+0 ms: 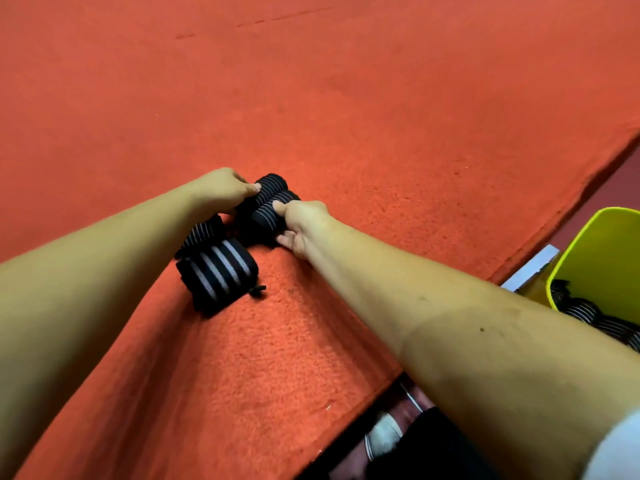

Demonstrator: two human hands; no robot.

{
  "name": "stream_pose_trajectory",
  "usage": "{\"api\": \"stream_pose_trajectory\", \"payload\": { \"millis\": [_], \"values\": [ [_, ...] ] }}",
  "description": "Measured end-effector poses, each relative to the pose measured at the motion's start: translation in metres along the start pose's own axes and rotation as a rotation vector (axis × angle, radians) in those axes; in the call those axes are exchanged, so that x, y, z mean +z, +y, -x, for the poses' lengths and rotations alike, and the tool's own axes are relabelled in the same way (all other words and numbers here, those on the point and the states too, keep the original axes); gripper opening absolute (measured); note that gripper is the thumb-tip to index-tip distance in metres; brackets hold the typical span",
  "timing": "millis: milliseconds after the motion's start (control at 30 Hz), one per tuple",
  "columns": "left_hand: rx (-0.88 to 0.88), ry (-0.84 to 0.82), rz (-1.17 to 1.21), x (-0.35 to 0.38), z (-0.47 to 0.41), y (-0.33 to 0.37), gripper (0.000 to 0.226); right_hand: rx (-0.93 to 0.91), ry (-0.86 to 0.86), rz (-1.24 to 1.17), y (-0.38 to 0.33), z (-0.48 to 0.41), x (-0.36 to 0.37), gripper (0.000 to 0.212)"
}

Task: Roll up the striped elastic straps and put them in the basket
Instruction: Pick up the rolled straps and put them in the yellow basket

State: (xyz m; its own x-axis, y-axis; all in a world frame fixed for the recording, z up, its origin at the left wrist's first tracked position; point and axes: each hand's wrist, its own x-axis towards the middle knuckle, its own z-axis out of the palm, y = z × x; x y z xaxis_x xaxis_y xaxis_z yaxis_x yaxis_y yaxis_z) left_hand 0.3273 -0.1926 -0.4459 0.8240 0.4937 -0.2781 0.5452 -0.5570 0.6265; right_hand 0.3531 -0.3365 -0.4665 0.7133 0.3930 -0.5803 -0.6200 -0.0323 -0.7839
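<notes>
Several black elastic straps with grey stripes lie on a red carpeted surface [346,133]. My left hand [221,190] pinches the far rolled strap [273,184] at its left end. My right hand [301,223] grips a second rolled strap [266,213] just in front of it, thumb on top. A wider folded strap [216,273] lies nearer to me, with another strap [201,233] partly hidden under my left forearm. The yellow-green basket [602,258] stands at the right edge, with several rolled straps [585,311] inside.
The red surface ends in an edge running diagonally from the right side down to the bottom middle. Below that edge are a dark floor, a white shoe [382,436] and a pale flat object [530,268] beside the basket.
</notes>
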Motion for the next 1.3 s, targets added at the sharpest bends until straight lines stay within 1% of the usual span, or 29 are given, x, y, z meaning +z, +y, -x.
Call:
{"api": "stream_pose_trajectory", "payload": {
  "millis": [67, 133, 167, 233, 333, 367, 433, 467, 533, 633, 733, 867, 1000, 1067, 1100, 1133, 1200, 1233, 1300],
  "values": [
    [0.01, -0.016, 0.229, 0.0, 0.014, 0.01, 0.027, -0.035, -0.006, -0.066, -0.006, 0.009, -0.008, 0.036],
    [0.033, -0.025, 0.459, -0.002, 0.032, 0.027, 0.015, -0.078, -0.041, -0.103, -0.018, 0.026, -0.021, 0.028],
    [0.047, -0.032, 0.563, -0.003, 0.042, 0.037, 0.011, -0.101, -0.059, -0.103, -0.026, 0.037, -0.028, 0.021],
    [0.091, -0.061, 0.703, -0.004, 0.066, 0.06, 0.013, -0.153, -0.074, -0.09, -0.045, 0.06, -0.048, 0.015],
    [0.167, -0.136, 0.791, 0.002, 0.103, 0.101, 0.017, -0.228, -0.11, -0.065, -0.068, 0.096, -0.083, 0.008],
    [0.189, -0.17, 0.811, 0.007, 0.116, 0.115, 0.018, -0.251, -0.121, -0.077, -0.075, 0.108, -0.096, 0.004],
    [0.223, -0.228, 0.843, 0.018, 0.137, 0.145, 0.022, -0.289, -0.128, -0.114, -0.086, 0.131, -0.126, 0.001],
    [0.241, -0.25, 0.851, 0.026, 0.146, 0.159, 0.023, -0.303, -0.126, -0.133, -0.09, 0.142, -0.142, 0.003],
    [0.276, -0.307, 0.857, 0.043, 0.161, 0.186, 0.023, -0.327, -0.113, -0.132, -0.097, 0.161, -0.178, 0.012],
    [0.32, -0.426, 0.817, 0.075, 0.176, 0.223, 0.021, -0.317, -0.089, -0.084, -0.102, 0.184, -0.235, 0.011],
    [0.337, -0.478, 0.795, 0.114, 0.189, 0.254, 0.02, -0.265, -0.067, -0.056, -0.102, 0.204, -0.291, 0.01],
    [0.321, -0.552, 0.708, 0.173, 0.199, 0.282, 0.016, -0.179, 0.067, -0.054, -0.092, 0.219, -0.349, 0.008],
    [0.243, -0.553, 0.554, 0.234, 0.202, 0.294, 0.013, 0.014, 0.218, -0.02, -0.074, 0.218, -0.385, 0.013],
    [0.24, -0.5, 0.411, 0.261, 0.199, 0.297, 0.012, 0.12, 0.255, -0.016, -0.062, 0.209, -0.399, 0.017],
    [0.262, -0.459, 0.295, 0.272, 0.195, 0.298, 0.009, 0.166, 0.267, -0.017, -0.055, 0.203, -0.405, 0.018],
    [0.287, -0.42, 0.161, 0.281, 0.191, 0.299, 0.014, 0.204, 0.275, -0.013, -0.049, 0.196, -0.41, 0.019],
    [0.34, -0.367, -0.116, 0.295, 0.182, 0.302, 0.037, 0.263, 0.286, 0.0, -0.039, 0.182, -0.418, 0.017],
    [0.366, -0.344, -0.236, 0.3, 0.178, 0.304, 0.045, 0.274, 0.291, 0.005, -0.036, 0.176, -0.421, 0.014],
    [0.408, -0.297, -0.383, 0.311, 0.171, 0.306, 0.051, 0.27, 0.308, -0.004, -0.032, 0.162, -0.424, 0.013]
  ]
}}
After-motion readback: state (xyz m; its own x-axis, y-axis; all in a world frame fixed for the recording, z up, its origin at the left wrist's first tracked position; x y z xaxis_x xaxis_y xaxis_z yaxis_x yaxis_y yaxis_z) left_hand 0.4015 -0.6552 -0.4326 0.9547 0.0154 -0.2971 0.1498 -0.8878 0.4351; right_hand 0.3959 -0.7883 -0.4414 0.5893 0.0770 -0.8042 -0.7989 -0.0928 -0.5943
